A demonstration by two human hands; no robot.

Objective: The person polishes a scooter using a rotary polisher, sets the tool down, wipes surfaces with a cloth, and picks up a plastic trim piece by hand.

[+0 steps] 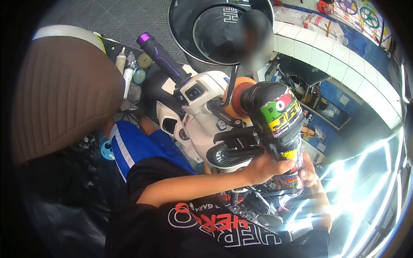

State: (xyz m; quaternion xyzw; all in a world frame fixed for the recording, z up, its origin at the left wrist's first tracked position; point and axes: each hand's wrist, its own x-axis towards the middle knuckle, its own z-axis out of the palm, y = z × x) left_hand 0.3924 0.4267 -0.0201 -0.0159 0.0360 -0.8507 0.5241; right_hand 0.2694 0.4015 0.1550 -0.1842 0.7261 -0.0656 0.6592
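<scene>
while both hands (pixel 264 167) (pixel 308 171) hold the polisher (pixel 275 109), its pad (pixel 242 86) crowds the mirror stem (pixel 232 84).

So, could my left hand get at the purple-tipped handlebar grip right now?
Probably not without letting go first: the left hand is wrapped around the polisher, though nothing seems to cover the handlebar grip.

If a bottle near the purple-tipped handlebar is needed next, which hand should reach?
Probably the left hand: it sits nearer the bottles, and the right hand also holds the polisher.
</scene>
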